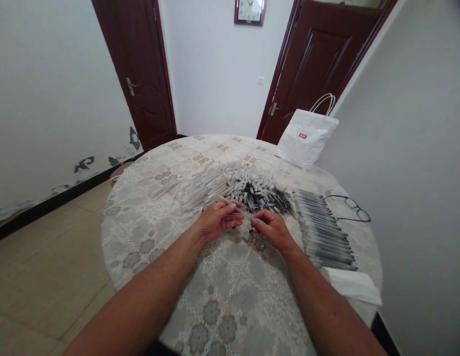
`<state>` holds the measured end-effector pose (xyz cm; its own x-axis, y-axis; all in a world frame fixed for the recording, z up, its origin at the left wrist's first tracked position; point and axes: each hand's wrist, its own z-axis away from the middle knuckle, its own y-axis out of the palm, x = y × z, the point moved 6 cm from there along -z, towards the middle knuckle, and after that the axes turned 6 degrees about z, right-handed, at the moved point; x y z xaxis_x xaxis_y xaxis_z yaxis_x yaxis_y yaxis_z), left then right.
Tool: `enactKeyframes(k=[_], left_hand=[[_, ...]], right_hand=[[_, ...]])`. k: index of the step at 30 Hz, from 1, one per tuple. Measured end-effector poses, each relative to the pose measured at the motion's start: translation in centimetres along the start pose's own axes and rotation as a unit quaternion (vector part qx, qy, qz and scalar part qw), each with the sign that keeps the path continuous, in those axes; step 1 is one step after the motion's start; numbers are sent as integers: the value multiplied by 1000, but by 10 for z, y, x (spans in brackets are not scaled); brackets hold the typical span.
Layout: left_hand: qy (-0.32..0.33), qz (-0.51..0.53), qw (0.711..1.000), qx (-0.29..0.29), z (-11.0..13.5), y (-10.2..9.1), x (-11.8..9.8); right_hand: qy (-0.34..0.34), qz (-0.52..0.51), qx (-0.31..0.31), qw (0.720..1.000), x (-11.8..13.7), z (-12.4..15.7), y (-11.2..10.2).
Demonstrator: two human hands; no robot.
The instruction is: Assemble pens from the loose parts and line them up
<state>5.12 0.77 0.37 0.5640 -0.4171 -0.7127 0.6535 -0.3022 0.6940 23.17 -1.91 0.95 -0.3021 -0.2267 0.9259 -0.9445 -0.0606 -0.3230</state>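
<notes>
A slim, translucent pen barrel [243, 212] slants between my two hands above the tablecloth. My left hand [217, 220] grips it between thumb and index finger, the other fingers loosely curled. At the barrel's near right end, the fingertips of my right hand [273, 229] are pinched together; any small part inside them is hidden. Just beyond my hands lies a heap of loose pale barrels [205, 189], with small white pieces [250, 177] and thin black pieces [280, 200] to its right. Several dark-tipped pens [326, 232] lie side by side in a column right of my right hand.
The round table has a patterned cloth [211, 314]. Black-framed glasses [358, 218] lie beyond the pen column at the right. A white paper bag [304, 138] stands at the back right edge. Something white and folded [352, 286] sits near my right forearm.
</notes>
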Motion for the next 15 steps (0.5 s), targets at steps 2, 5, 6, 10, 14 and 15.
enactKeyframes(k=[2, 5, 6, 10, 14, 15], left_hand=[[-46, -22, 999, 12, 1, 2, 9], [-84, -42, 995, 23, 3, 4, 17], [-90, -42, 995, 25, 4, 5, 18], [-91, -15, 995, 26, 3, 5, 19], [-34, 40, 999, -12, -1, 0, 10], [-16, 53, 998, -28, -3, -2, 6]], right_hand=[[13, -23, 29, 999, -2, 1, 5], [28, -47, 66, 996, -5, 3, 12], [30, -51, 70, 996, -6, 3, 13], [34, -57, 62, 996, -7, 2, 10], [-38, 106, 56, 992, 4, 0, -3], [-68, 182, 66, 979, 8, 1, -5]])
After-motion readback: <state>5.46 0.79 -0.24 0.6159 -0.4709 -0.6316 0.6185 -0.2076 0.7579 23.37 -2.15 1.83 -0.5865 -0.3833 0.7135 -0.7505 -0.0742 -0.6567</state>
